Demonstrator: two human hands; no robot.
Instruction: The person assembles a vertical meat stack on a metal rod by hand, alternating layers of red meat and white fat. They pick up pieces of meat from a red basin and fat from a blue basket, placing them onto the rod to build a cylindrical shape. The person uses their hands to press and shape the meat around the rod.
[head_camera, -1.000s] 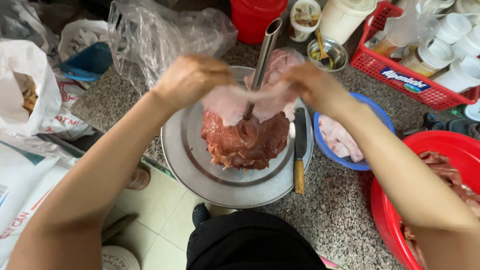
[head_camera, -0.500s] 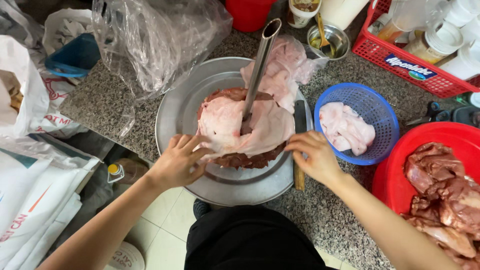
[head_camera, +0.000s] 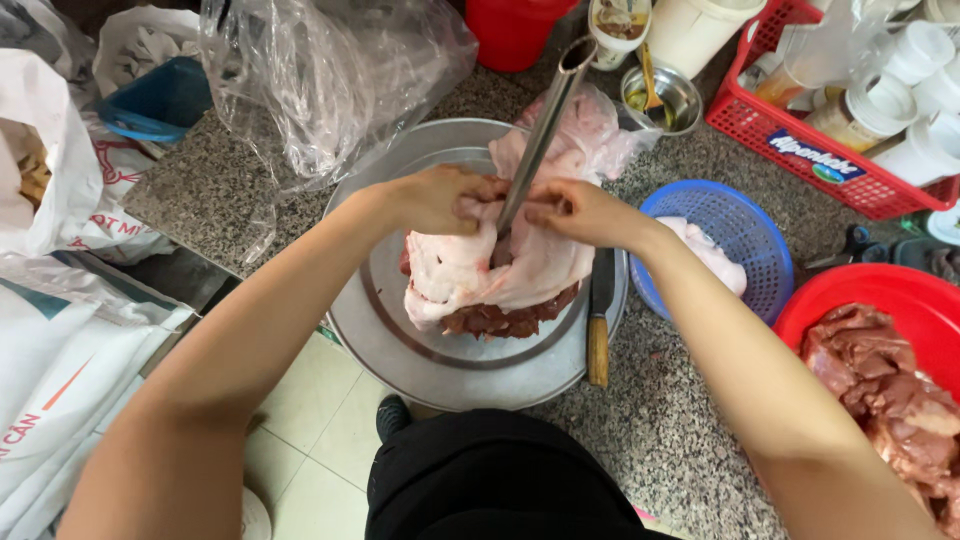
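At the centre of the round metal tray (head_camera: 400, 350), on the speckled stone desk (head_camera: 680, 420), both hands work a pale sheet of fatty meat (head_camera: 470, 270) draped over a darker red meat pile (head_camera: 510, 320). Left hand (head_camera: 445, 200): grip pinched shut on the sheet's upper edge, just left of the metal tube (head_camera: 545, 120) that stands tilted up out of the pile. Right hand (head_camera: 580, 212): grip likewise pinched on the sheet, just right of the tube. Wooden-handled knife (head_camera: 598, 320) lies on the tray's right rim. Beyond that rim, a blue basket (head_camera: 750, 225) with pale pieces; further right, a red basin (head_camera: 880, 290) of dark meat. Clear plastic bag (head_camera: 330, 80) lies above-left of the tray.
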